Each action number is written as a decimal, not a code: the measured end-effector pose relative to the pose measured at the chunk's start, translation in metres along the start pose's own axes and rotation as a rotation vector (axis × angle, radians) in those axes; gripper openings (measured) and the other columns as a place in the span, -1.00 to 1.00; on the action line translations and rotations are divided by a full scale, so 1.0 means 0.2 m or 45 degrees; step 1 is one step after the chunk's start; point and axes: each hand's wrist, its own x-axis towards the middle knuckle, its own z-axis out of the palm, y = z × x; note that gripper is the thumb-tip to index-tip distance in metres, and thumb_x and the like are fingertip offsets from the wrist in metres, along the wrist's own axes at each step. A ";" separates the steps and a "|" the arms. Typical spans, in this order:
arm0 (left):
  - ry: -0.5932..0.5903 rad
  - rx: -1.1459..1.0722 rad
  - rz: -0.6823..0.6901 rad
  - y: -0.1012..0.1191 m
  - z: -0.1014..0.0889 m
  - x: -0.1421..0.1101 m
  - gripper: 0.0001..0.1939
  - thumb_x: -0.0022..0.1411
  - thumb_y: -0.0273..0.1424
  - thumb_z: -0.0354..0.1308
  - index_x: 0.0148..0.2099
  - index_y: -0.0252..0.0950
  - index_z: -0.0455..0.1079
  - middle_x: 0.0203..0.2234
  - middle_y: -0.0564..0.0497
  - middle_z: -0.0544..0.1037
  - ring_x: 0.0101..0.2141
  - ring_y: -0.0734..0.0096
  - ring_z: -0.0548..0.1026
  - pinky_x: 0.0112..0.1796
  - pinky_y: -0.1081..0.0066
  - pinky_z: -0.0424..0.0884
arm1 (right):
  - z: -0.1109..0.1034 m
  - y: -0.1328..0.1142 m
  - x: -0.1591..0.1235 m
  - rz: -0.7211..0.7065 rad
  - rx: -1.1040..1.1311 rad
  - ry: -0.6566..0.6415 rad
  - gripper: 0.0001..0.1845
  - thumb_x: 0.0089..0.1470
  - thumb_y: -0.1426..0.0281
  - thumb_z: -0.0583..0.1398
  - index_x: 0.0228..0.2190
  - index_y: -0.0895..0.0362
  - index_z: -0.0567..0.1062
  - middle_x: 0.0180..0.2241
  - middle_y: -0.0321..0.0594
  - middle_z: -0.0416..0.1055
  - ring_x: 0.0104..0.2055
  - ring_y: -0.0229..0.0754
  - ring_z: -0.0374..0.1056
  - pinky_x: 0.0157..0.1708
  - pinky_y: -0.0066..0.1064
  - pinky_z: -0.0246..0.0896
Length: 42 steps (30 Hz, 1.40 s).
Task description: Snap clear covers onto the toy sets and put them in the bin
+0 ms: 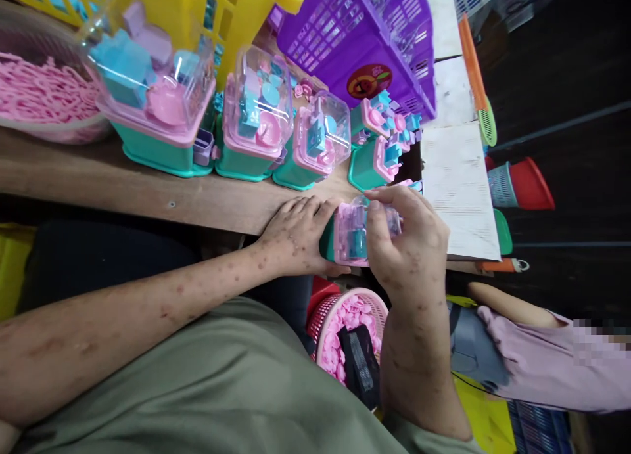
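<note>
At the bench edge, a small toy box point(327, 241) with a teal base, pink rim and purple and blue pieces on top lies between my hands. My left hand point(302, 236) wraps round the base from the left, thumb on the near side. From the right, my right hand point(413, 240) grips a clear plastic cover point(393, 219) over the pieces, fingers bent on it. Whether the cover is fully seated is hidden by my fingers. Just beyond are similar covered toy boxes point(256, 122) in a row and uncovered ones point(367, 165).
A yellow basket point(236, 20) and a purple basket point(340, 27) stand at the back. To the left is a tub of pink strips point(44, 92). Below the bench is a pink basket point(323, 322) of pink pieces. Another person point(537, 355) sits at the right.
</note>
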 end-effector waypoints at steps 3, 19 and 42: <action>0.026 0.010 0.009 0.00 0.01 0.00 0.21 0.07 0.28 0.51 0.50 -0.31 0.18 0.30 -0.31 0.51 0.34 -0.29 0.46 0.42 -0.12 0.28 | 0.00 -0.01 0.00 0.012 0.022 -0.014 -0.84 0.35 0.41 0.18 -0.16 0.02 0.59 -0.12 -0.13 0.68 -0.01 0.05 0.62 0.07 -0.03 0.53; 0.001 -0.014 0.034 -0.02 0.00 0.00 0.22 0.10 0.28 0.50 0.52 -0.33 0.16 0.28 -0.33 0.48 0.33 -0.28 0.44 0.44 -0.11 0.21 | 0.01 -0.05 0.06 0.003 -0.043 -0.208 -0.80 0.33 0.50 0.17 -0.10 0.02 0.54 -0.10 -0.10 0.60 0.05 0.10 0.55 0.18 0.09 0.47; -0.035 -0.035 0.043 -0.02 -0.01 0.00 0.21 0.13 0.22 0.51 0.55 -0.37 0.15 0.32 -0.37 0.45 0.36 -0.29 0.40 0.44 -0.08 0.17 | 0.00 -0.08 0.07 -0.024 -0.097 -0.200 -0.81 0.34 0.50 0.18 -0.11 0.00 0.53 -0.13 -0.12 0.60 0.02 0.08 0.56 0.13 0.06 0.50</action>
